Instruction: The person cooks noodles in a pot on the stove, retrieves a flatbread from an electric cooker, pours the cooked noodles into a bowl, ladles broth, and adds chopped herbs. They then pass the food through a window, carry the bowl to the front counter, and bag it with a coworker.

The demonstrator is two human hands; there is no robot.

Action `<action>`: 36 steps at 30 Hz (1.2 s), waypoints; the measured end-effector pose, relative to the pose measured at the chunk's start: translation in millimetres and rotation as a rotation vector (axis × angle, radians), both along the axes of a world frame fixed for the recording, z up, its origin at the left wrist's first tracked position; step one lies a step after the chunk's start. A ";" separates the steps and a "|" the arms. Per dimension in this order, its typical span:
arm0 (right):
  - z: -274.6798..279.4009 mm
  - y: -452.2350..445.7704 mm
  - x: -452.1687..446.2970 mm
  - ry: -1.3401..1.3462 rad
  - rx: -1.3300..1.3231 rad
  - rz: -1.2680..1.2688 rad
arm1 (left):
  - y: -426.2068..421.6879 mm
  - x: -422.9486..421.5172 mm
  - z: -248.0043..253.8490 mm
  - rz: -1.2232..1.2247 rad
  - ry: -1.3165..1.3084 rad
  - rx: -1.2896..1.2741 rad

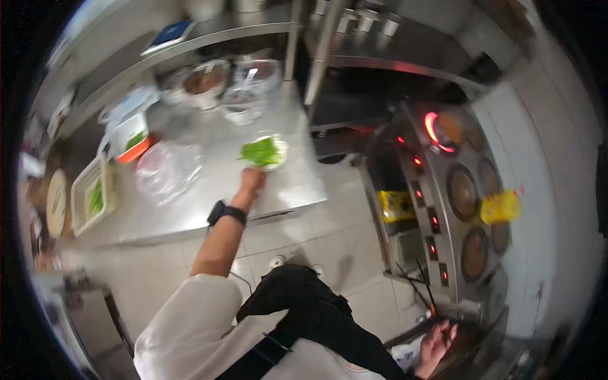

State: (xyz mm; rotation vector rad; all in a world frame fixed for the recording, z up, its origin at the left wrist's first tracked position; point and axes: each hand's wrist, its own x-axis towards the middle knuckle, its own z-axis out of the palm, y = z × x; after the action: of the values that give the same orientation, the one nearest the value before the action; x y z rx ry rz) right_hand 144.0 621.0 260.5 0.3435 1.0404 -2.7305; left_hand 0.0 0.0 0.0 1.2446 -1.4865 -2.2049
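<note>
My left hand (253, 178) is at the near edge of a white bowl (279, 154) with green leaves (260, 151) on it, on the steel table. Its fingers are curled and blurred, and whether they pinch the bowl or a leaf cannot be made out. A black band is on that wrist. At the lower right, my right hand (437, 342) is raised beside the stove's near end, its fingers apart and nothing visible in them. A clear plastic bag (168, 170) lies left of the bowl.
Bowls (243, 104) stand at the steel table's (221, 183) back. At left are a basket with greens (94, 195), an orange-white container (133, 138) and a round board (57, 202). A stove (437, 190) with several burners, one glowing red, and a yellow packet (500, 206) is at right.
</note>
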 end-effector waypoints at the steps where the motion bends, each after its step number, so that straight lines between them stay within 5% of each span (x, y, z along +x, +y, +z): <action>1: 12.2 -4.2 25.6 -0.011 0.022 -0.052 | 9.9 -3.3 -3.0 -0.052 -0.011 0.022; 2: 32.7 -27.8 27.2 0.061 0.004 -0.078 | 7.8 13.7 10.5 -0.015 0.009 0.100; 3: 5.2 -26.3 -36.3 0.263 -0.101 -0.100 | 10.8 -68.5 35.0 0.017 0.159 0.096; 5: 42.7 -41.4 -45.2 0.274 -0.142 -0.110 | 15.3 -38.3 23.5 -0.016 0.129 -0.002; 8: 51.6 -36.4 -86.0 0.572 -0.301 -0.069 | 25.4 -47.7 27.8 -0.007 0.249 0.212; 12: -3.7 11.1 -124.8 0.488 0.012 -0.263 | 52.5 -29.6 53.7 0.067 0.192 0.164; 15: -20.9 42.3 -166.1 0.438 0.052 -0.271 | 75.3 -11.2 47.0 -0.189 0.327 -0.202; 21: 2.7 47.0 -267.4 -0.063 0.216 -0.561 | 156.6 -43.6 96.1 -0.111 0.273 -0.136; 23: -22.9 86.6 -301.1 0.090 0.145 -0.347 | 176.4 -60.0 105.9 -0.123 0.272 -0.177; 25: -34.8 97.4 -352.7 0.195 0.466 -0.625 | 226.2 -97.0 154.9 0.090 0.181 0.143; 27: -32.5 96.0 -401.5 0.219 0.474 -0.613 | 249.6 -123.5 164.1 0.107 0.173 0.167; 32: -31.3 71.8 -533.1 0.508 1.121 -0.423 | 285.3 -204.9 184.4 0.003 0.235 0.209; 36: -28.7 26.5 -606.3 0.431 1.161 -0.200 | 289.4 -273.8 177.9 -0.122 0.243 0.213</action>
State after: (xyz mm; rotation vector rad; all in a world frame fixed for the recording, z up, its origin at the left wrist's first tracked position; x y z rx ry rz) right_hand -462.3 647.5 231.8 -0.0181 2.7507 -2.0365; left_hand -273.8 289.4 177.9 0.9173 -1.2930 -2.5445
